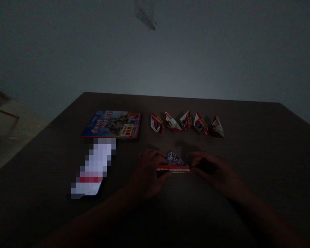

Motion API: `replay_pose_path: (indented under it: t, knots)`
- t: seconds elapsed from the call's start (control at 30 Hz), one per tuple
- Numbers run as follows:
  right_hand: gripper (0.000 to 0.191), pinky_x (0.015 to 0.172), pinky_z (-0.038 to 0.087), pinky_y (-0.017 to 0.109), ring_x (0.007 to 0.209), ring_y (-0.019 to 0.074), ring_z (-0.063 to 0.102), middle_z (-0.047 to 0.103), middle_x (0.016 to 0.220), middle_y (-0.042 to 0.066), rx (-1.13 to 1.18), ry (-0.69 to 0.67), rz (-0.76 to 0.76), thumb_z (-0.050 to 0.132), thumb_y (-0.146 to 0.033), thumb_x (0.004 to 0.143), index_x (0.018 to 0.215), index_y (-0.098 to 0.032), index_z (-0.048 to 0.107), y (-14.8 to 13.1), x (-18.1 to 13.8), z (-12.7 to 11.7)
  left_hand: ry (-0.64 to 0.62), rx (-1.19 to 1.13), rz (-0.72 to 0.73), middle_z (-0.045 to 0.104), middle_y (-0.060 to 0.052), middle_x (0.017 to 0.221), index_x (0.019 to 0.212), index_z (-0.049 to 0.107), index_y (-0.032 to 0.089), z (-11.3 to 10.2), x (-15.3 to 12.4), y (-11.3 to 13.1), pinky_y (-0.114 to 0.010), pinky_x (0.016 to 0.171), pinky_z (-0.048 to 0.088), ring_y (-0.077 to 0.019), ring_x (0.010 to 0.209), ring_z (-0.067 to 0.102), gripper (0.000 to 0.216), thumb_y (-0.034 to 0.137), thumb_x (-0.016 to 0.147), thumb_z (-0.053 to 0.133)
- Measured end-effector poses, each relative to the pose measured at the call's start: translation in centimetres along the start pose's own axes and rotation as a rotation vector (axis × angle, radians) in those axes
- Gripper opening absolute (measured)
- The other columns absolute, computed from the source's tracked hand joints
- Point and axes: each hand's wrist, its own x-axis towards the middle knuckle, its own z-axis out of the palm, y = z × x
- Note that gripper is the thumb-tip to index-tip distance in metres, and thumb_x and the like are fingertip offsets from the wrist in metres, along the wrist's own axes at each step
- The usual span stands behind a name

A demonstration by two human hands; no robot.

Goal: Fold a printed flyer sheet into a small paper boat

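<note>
A partly folded sheet of printed paper (176, 161) lies on the dark table in front of me, with a triangular peak and a red band with white lettering along its near edge. My left hand (151, 170) is closed on its left end, the thumb below and the fingers above. At the right end my right hand (217, 172) pinches the corner between thumb and fingertips. Behind the hands stands a row of several folded paper pieces (172, 122), red and white with pointed tips. Dim light hides the finer folds.
A colourful flat booklet or pack (111, 124) with a yellow price label lies at the back left of the table (248, 120). Nearer me is a phone (93, 168) with a lit, pixelated screen. A pale wall (196, 51) rises behind the table.
</note>
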Motion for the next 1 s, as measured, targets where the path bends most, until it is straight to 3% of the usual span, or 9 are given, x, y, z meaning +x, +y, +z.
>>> replay_pose_path:
  t: [0.2,0.43,0.67,1.0]
  knots:
    - [0.043,0.077,0.051,0.032,0.085,0.0177,0.064,0.067,0.095,0.004,-0.075,-0.077,-0.011,0.063,-0.017,0.078,0.119,-0.023,0.053,0.4,-0.1,0.4,-0.035,0.052,0.066,0.059,-0.004,0.110,0.091,0.061,0.020,0.1,-0.1,0.0,-0.039,0.088,0.037,-0.0220,0.102,0.050,0.014,0.020,0.077,0.066]
    - [0.038,0.074,0.051,0.032,0.084,0.0189,0.064,0.068,0.094,0.004,-0.127,-0.105,-0.026,0.061,-0.017,0.079,0.116,-0.024,0.056,0.3,0.4,0.6,-0.066,0.068,0.162,0.062,-0.004,0.107,0.094,0.064,0.019,0.3,0.0,0.2,-0.036,0.088,0.041,-0.0210,0.100,0.052,0.013,0.018,0.082,0.061]
    - [0.017,0.069,0.048,0.028,0.079,0.0174,0.063,0.066,0.090,0.003,-0.122,-0.162,0.000,0.057,-0.016,0.081,0.096,-0.022,0.056,-0.6,0.9,0.2,-0.066,0.042,0.131,0.063,-0.005,0.103,0.091,0.067,0.019,0.3,0.2,0.2,-0.036,0.086,0.043,-0.0205,0.097,0.053,0.012,0.018,0.081,0.060]
    - [0.007,0.056,0.040,0.024,0.066,0.0149,0.057,0.062,0.077,0.001,-0.208,-0.214,0.064,0.053,-0.018,0.083,0.089,-0.021,0.052,-1.2,1.5,0.4,-0.031,0.044,0.070,0.061,-0.005,0.100,0.083,0.066,0.017,0.5,0.5,0.5,-0.035,0.083,0.044,-0.0203,0.093,0.054,0.007,0.021,0.077,0.066]
